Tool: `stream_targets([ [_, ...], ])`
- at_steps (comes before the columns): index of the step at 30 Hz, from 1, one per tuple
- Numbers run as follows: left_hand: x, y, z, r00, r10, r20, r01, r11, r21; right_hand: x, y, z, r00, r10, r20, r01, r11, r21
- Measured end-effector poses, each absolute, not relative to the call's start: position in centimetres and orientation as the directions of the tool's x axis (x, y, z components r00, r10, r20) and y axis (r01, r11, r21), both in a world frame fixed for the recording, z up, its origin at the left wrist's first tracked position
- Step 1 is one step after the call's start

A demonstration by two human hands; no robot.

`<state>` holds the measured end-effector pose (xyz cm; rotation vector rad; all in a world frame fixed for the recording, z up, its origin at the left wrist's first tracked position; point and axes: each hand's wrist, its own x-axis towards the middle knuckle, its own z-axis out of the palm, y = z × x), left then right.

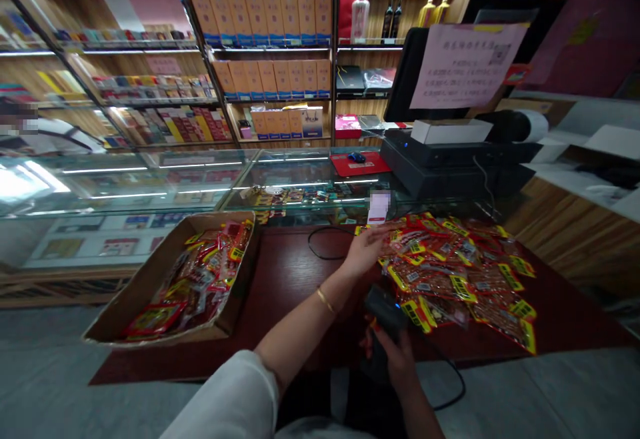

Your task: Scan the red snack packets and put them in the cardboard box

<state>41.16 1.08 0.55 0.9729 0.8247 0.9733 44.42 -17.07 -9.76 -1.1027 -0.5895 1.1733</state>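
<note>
My R hand (pixel 397 357) has its fingers wrapped round the black scanner (pixel 386 312), btwn 5 & 6 o'clock from my L hand (pixel 367 250), whose fingers reach to the L edge of the red-&-yellow pkts (pixel 440 255) heaped at 3 o'clock on the dark red surface (pixel 290 279); can't tell if they're pinching any. Cardboard box (pixel 243 285) w/ more pkts sits approx 9 o'clock, & the monitor (pixel 407 65) w/ a pink notice (pixel 463 69) stands approx 1 o'clock, beyond the heap.
</note>
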Motion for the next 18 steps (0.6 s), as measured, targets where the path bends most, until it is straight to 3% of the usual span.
stream_targets([
  [3, 32.6, -1.8, 0.8, 0.139, 0.987, 0.076, -0.19, -0.049, 0.981, 44.8, -17.5, -10.0, 0.271, 0.951, -0.146, -0.415, -0.021, -0.909],
  [6, 22.7, -3.9, 2.6, -0.108, 0.947, 0.303, 0.184, -0.28, 0.942, 45.3, -17.4, -10.6, 0.241, 0.96, -0.143, -0.409, -0.033, -0.912],
  [8, 16.3, -4.8, 3.9, -0.239, 0.907, 0.347, 0.441, -0.216, 0.871, 45.6, -17.1, -11.1, 0.223, 0.961, -0.165, -0.404, -0.063, -0.912],
  [11, 8.5, -5.5, 4.9, -0.338, 0.88, 0.333, 0.747, 0.036, 0.663, 45.8, -16.8, -11.7, 0.198, 0.959, -0.201, -0.392, -0.11, -0.913],
  [15, 2.5, -6.4, 4.4, -0.354, 0.92, 0.17, 0.892, 0.277, 0.358, 46.1, -16.6, -12.1, 0.229, 0.948, -0.221, -0.378, -0.123, -0.918],
  [18, 0.2, -5.8, 4.0, -0.298, 0.953, 0.058, 0.943, 0.284, 0.17, 46.2, -16.6, -12.2, 0.237, 0.94, -0.247, -0.362, -0.15, -0.92],
])
